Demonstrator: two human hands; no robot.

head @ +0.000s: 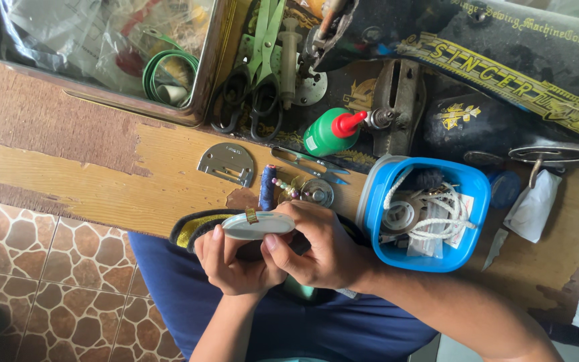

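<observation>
Worn wooden counter (135, 181), veneer peeling in brown patches, above a brown stone-patterned tile floor (41, 268). Black sewing machine (504, 74) with gold ornament cut off at the top and right edges. Metal tin (202, 94) at upper left holding clear plastic bags and a coiled green band, contents hard to make out through the film. Scissors (263, 74) with green blades lying beside the tin, a green oil bottle with red cap (333, 131) on its side, a flat metal plate (227, 163) and small thread snips (309, 164) below. Blue plastic tub (430, 211) with white cord and odd bits, partly hidden under the rim. White round tape measure case (257, 224), smooth and disc-shaped with a small brass tab on top, held edge-on just in front of the counter edge. Left hand (232, 258) cupped under the case from below, fingers closed on it; right hand (319, 245) pinching its right side, thumb underneath. Dark cloth with yellow trim partly hidden behind both hands.
</observation>
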